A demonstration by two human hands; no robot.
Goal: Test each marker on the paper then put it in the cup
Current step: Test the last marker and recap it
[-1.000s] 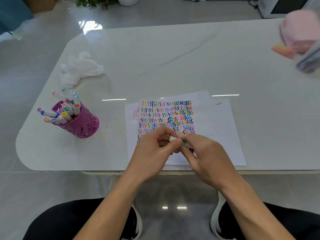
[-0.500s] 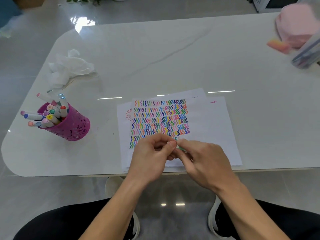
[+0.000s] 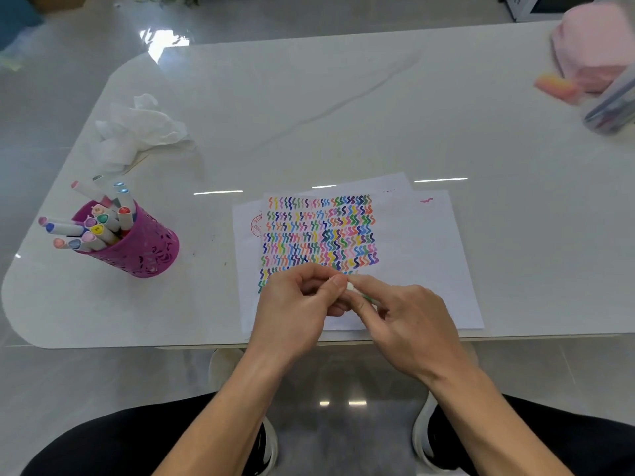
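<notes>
Both hands meet over the near edge of the paper (image 3: 419, 255), which is covered with rows of coloured squiggles. My left hand (image 3: 295, 304) and my right hand (image 3: 405, 321) each pinch one end of a small white marker (image 3: 350, 287) with a green part; most of it is hidden by my fingers. A magenta mesh cup (image 3: 144, 245) stands at the left of the table, filled with several capped markers (image 3: 99, 228).
A crumpled white tissue (image 3: 137, 132) lies behind the cup. At the far right are a pink pouch (image 3: 598, 46), an orange-pink item (image 3: 556, 87) and a clear case (image 3: 615, 104) holding more pens. The white table's near edge (image 3: 137, 345) runs just below my hands.
My hands stay together on the marker at the paper's near edge, with small finger shifts. The camera view has drifted slightly.
</notes>
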